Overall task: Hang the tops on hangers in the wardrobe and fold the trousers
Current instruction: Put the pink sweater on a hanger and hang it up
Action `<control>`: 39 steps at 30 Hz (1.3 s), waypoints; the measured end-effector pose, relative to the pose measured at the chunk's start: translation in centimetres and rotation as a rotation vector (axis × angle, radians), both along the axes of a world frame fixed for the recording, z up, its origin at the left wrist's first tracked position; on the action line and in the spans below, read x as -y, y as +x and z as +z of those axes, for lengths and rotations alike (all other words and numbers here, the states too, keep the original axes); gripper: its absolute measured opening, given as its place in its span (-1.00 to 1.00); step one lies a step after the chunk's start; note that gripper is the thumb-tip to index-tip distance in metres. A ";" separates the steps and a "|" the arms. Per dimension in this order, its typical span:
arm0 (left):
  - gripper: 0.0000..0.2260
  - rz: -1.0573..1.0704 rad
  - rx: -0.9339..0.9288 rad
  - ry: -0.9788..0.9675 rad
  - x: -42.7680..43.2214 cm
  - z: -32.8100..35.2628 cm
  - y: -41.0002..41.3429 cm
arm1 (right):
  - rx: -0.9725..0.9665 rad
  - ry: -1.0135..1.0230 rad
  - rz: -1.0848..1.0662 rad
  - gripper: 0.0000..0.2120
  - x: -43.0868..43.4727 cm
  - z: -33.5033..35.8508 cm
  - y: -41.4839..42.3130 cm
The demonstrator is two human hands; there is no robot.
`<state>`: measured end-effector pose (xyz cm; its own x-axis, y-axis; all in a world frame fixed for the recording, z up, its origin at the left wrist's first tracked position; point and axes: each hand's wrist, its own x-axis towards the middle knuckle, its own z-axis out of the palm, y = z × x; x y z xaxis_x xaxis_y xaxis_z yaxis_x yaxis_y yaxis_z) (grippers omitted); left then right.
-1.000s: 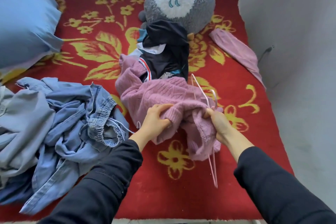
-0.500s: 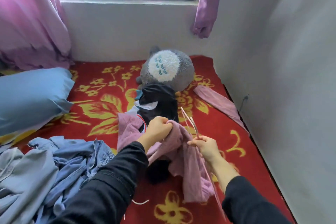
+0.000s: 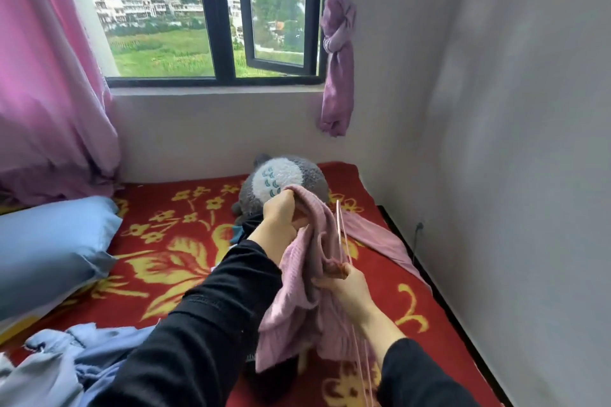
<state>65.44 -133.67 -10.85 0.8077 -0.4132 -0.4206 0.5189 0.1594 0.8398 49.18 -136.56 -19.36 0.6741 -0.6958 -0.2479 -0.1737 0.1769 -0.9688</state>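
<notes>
We see the left hand (image 3: 280, 213) raised above the bed (image 3: 185, 274), its fingers curled tight round the upper edge of a pink knitted sweater (image 3: 297, 294). The sweater hangs down from that grip, clear of the red and yellow bedcover, its lower folds draping between the two black sleeves. The right hand (image 3: 347, 286) sits lower and nearer to us, closed on a bunch of the same knit together with a thin pink wire hanger (image 3: 340, 231). The hanger's wires rise from this hand along the sweater's right edge and also run down past the wrist; we cannot tell how far it sits inside the garment.

Behind the left hand a grey and white plush toy (image 3: 291, 175) lies against the wall, with a dark garment (image 3: 249, 228) just in front of it. Another pink garment (image 3: 373, 238) lies flat on the bed near the right wall. A heap of pale blue clothes (image 3: 59, 370) sits at lower left, and a blue pillow (image 3: 49, 251) beyond it.
</notes>
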 end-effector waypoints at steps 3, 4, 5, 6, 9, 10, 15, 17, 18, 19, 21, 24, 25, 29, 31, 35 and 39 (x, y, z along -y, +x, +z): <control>-0.85 0.022 0.024 -0.134 -0.7 4.8 0.9 | -0.060 -0.115 -0.035 -0.95 1.3 1.8 1.0; -0.88 0.042 0.049 -0.144 -1.3 6.3 1.3 | -0.073 -0.166 -0.051 -0.94 2.0 2.8 1.6; -0.90 0.072 0.068 -0.155 -2.1 7.8 1.7 | -0.073 -0.215 -0.088 -0.84 2.7 4.2 2.3; -0.87 0.105 0.088 -0.150 -2.9 9.0 2.3 | -0.053 -0.257 -0.147 -0.76 3.5 5.9 3.1; -0.85 0.219 0.213 -0.087 -5.7 12.5 4.2 | -0.006 -0.409 -0.319 -0.69 5.7 12.3 4.9; -0.85 0.264 0.310 -0.038 -6.5 13.4 4.8 | 0.010 -0.460 -0.357 -0.68 6.3 14.5 5.5; -0.86 0.257 0.812 0.262 -10.4 15.7 7.2 | 0.202 -0.602 -0.436 -0.63 7.0 22.2 7.8; -0.85 0.139 0.853 0.404 -11.6 15.0 7.9 | 0.189 -0.630 -0.396 -0.63 6.4 22.4 8.5; -0.82 0.013 0.812 0.465 -12.0 14.1 8.0 | 0.157 -0.639 -0.362 -0.65 6.1 21.9 8.8; -0.81 -0.143 0.748 0.513 -12.4 12.8 8.0 | 0.113 -0.650 -0.330 -0.67 5.8 21.0 9.0; -0.80 -0.456 0.635 0.598 -13.2 9.6 7.4 | 0.026 -0.670 -0.270 -0.69 5.1 19.0 9.3; -0.63 -0.754 0.579 0.807 -14.0 5.5 6.1 | -0.074 -0.706 -0.185 -0.75 4.8 16.4 9.5; -0.55 -0.793 0.553 0.869 -14.0 4.5 5.9 | -0.090 -0.714 -0.161 -0.77 4.8 15.8 9.5; -0.46 -0.962 0.398 1.037 -13.1 2.4 4.7 | -0.129 -0.779 -0.028 -0.78 4.3 15.2 9.4; -0.54 -0.979 0.425 1.091 -12.4 1.9 4.1 | -0.143 -0.801 0.006 -0.76 4.3 15.1 9.5; -0.75 -0.617 0.535 0.900 -11.1 2.3 4.7 | -0.172 -0.791 -0.046 -0.72 6.0 14.6 8.6; -0.78 -0.394 0.504 0.639 -9.7 3.9 4.9 | -0.217 -0.664 -0.065 -0.71 7.3 12.5 7.6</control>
<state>70.32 -123.98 -6.98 0.8079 -0.5077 -0.2992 -0.0164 -0.5269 0.8498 56.81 -143.84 -6.82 0.6095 -0.7838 0.1189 -0.3845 -0.4234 -0.8203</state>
